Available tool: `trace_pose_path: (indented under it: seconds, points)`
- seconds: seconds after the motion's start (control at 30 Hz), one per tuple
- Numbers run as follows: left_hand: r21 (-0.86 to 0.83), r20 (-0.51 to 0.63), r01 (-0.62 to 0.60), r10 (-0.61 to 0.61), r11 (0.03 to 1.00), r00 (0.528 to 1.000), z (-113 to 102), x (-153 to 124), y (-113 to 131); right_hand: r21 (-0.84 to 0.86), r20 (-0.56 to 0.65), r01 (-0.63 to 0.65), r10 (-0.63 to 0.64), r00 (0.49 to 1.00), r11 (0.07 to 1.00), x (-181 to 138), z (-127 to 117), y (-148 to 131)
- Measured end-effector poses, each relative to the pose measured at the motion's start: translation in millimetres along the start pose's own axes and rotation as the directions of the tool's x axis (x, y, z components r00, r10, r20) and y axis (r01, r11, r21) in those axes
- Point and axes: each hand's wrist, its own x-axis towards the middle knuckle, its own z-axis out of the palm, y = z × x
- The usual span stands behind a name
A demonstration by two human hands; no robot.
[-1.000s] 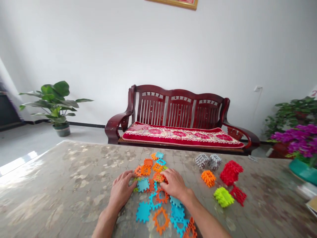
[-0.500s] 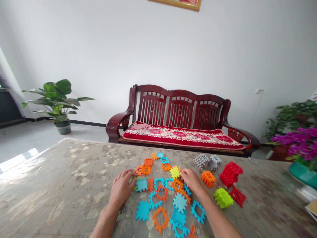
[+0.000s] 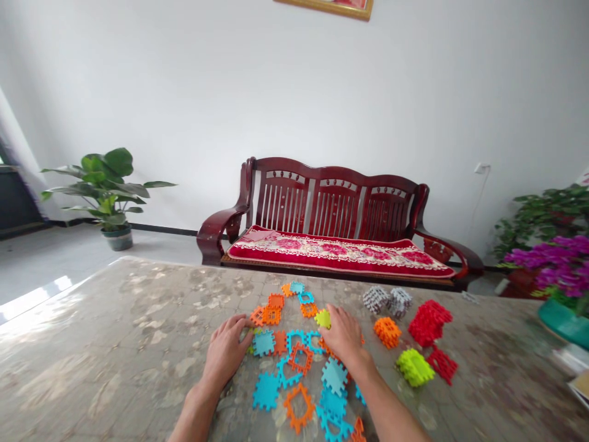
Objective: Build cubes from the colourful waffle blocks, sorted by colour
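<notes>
My right hand (image 3: 343, 334) is closed at the yellow-green notched plastic tile (image 3: 323, 318), its fingers covering the tile's right side. Palm down on the table, my left hand (image 3: 227, 347) rests with its fingers apart, close to a light-blue tile (image 3: 264, 342) and an orange one with window cut-outs (image 3: 271, 315). Between and below both hands lie several blue and orange interlocking tiles, among them a solid blue tile (image 3: 266, 391) and an orange frame (image 3: 299, 408). Some pieces are hidden under my right hand and forearm.
To the right stand stacks of tiles: grey (image 3: 376, 299), orange (image 3: 387, 332), red (image 3: 429, 322) and yellow-green (image 3: 415, 368). A teal flowerpot (image 3: 565, 325) is at the table's right edge. Behind the table (image 3: 151, 368) is a wooden bench (image 3: 317, 202).
My right hand has moved left over the yellow-green tile, now covering part of it and the orange and blue pieces below. My left hand has stayed in place.
</notes>
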Motion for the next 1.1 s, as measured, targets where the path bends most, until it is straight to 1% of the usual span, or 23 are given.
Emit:
trace_pose_path:
  seconds: [0.13,0.23,0.3,0.37,0.43,0.5,0.67,0.73,0.8,0.87,0.97,1.03,1.1]
  points:
    - [-0.006,-0.003,-0.006,0.006,1.000,1.000,0,0,-1,0.012,-0.009,-0.002,0.002,1.000,1.000,0,5,5]
    - [-0.006,0.006,0.001,-0.001,1.000,1.000,1,0,-1,0.039,-0.061,0.007,-0.005,0.998,0.999,1,6,12]
    - [-0.006,0.009,0.001,-0.001,1.000,1.000,0,0,-1,0.071,-0.084,0.050,-0.044,0.995,0.996,3,7,13]
    - [-0.004,0.009,0.000,0.000,1.000,1.000,-1,0,0,0.125,-0.080,0.114,-0.104,0.991,0.986,7,6,9]
    - [0.002,0.012,0.003,-0.003,1.000,1.000,-2,0,0,0.169,-0.071,0.169,-0.159,0.985,0.971,12,5,2]
    - [0.007,0.017,0.008,-0.008,1.000,1.000,-2,0,1,0.175,-0.061,0.186,-0.178,0.982,0.967,15,2,-8]
    - [0.011,0.012,0.009,-0.010,1.000,1.000,-1,0,0,0.073,-0.009,0.121,-0.120,0.993,0.990,20,3,-26]
    - [0.008,0.007,0.003,-0.003,1.000,1.000,-1,0,0,0.042,-0.011,0.121,-0.121,0.993,0.992,21,6,-29]
    - [0.007,0.001,-0.004,0.004,1.000,1.000,0,0,-1,0.048,-0.028,0.122,-0.121,0.992,0.991,20,9,-30]
    - [0.010,-0.004,-0.010,0.010,1.000,1.000,2,0,-3,0.095,-0.055,0.118,-0.114,0.992,0.988,17,9,-29]
    - [0.018,-0.011,-0.018,0.018,1.000,1.000,5,2,-8,0.230,-0.105,0.099,-0.077,0.991,0.968,7,2,-20]
    - [0.026,-0.007,-0.022,0.022,0.999,1.000,8,4,-12,0.318,-0.135,0.076,-0.035,0.990,0.945,-3,-5,-8]
    - [0.038,0.005,-0.024,0.024,0.999,1.000,10,6,-15,0.366,-0.170,0.048,0.017,0.985,0.929,-17,-13,11]
